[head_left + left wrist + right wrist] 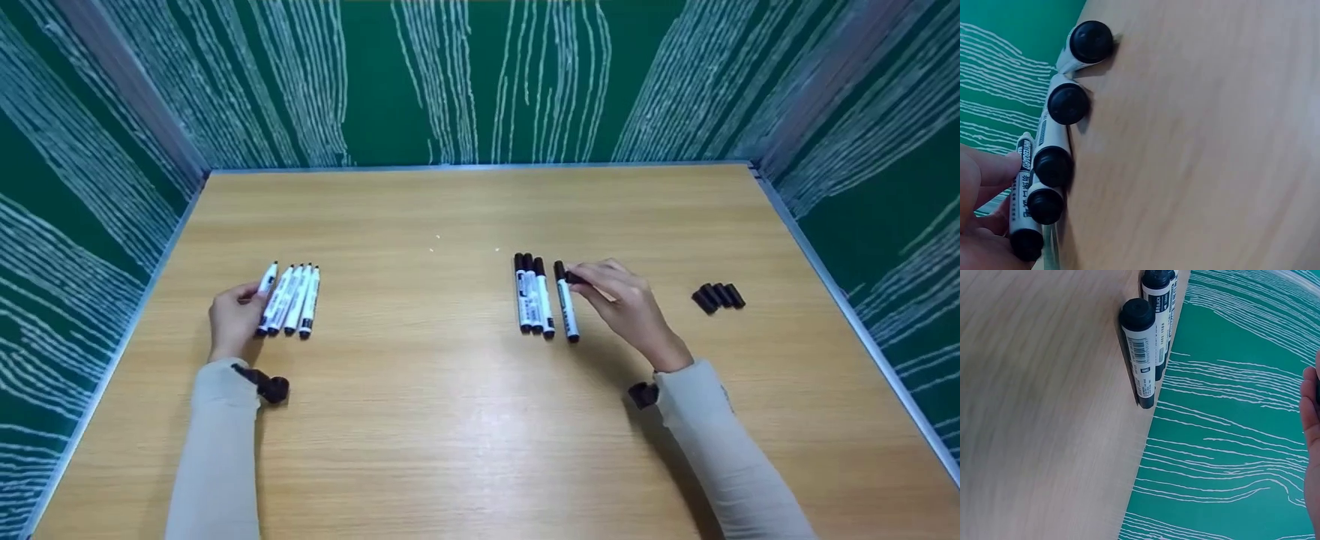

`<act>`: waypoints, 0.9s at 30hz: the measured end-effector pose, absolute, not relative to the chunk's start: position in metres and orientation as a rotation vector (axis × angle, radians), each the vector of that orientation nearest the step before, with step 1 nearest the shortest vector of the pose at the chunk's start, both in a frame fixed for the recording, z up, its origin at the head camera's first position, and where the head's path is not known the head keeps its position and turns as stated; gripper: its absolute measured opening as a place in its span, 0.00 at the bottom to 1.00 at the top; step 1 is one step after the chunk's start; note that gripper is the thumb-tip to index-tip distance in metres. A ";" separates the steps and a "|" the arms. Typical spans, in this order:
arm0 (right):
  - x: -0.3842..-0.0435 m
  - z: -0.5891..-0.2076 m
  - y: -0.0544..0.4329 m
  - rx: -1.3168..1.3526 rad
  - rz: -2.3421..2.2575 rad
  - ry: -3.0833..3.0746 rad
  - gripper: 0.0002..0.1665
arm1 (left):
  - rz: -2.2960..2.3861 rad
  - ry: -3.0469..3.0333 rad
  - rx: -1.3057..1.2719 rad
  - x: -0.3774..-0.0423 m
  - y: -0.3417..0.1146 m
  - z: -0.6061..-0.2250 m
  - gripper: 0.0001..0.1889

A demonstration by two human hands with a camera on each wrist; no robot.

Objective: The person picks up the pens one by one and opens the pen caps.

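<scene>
My left hand (234, 321) pinches an uncapped whiteboard marker (267, 279), white with a black end, at the left of a row of several uncapped markers (300, 300). In the left wrist view that held marker (1023, 205) stands beside the black ends of the others. Over on the right, my right hand (626, 304) holds a small black cap (576, 277) between thumb and fingers. Just left of it lies a capped marker (568, 307), a little apart from three more capped markers (533, 300). The right wrist view catches only part of the right hand (1311, 439) at its edge.
Several loose black caps (718, 297) lie together at the right of the wooden table (420, 420). A few tiny white specks (438, 238) dot the table's far middle. Green panels with white lines (375, 82) stand along the back and sides.
</scene>
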State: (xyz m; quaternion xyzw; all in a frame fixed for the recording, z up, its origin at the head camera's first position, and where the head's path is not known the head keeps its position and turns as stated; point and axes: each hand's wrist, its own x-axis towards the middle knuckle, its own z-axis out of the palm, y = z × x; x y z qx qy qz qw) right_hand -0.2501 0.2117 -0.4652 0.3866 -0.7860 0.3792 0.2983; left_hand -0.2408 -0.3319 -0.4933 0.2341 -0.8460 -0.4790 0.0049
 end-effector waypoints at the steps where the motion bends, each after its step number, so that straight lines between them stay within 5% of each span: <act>1: -0.249 -0.466 0.213 1.022 1.005 -2.086 0.23 | -1.483 -2.664 0.714 -0.243 -0.331 -0.495 0.21; 27: -0.245 -0.466 0.212 1.003 0.983 -2.120 0.20 | -1.277 -2.743 0.646 -0.246 -0.332 -0.498 0.20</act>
